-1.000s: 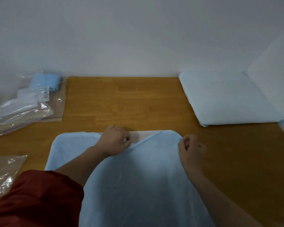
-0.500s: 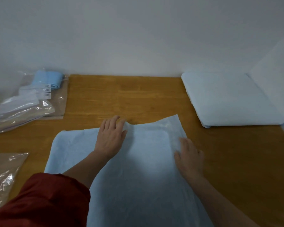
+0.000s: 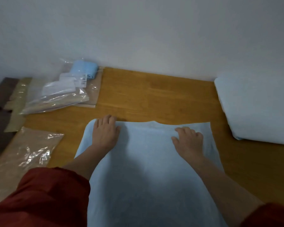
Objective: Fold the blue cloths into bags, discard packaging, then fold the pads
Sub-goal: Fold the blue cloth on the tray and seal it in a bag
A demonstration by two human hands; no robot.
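While flat on the blue pad, left hand and right hand, both open-fingered; wooden table, white wall behind.

Pale blue pad on an orange-brown wooden table, pale blue folded pad stack, brighter blue cloth in clear bags, dark red sleeves, white wall

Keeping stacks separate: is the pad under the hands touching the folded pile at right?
Apart: the head view shows bare table between pad and pile.

One head-worn wide-angle camera looks forward and down onto the wooden table, close above it. It faces the white wall behind
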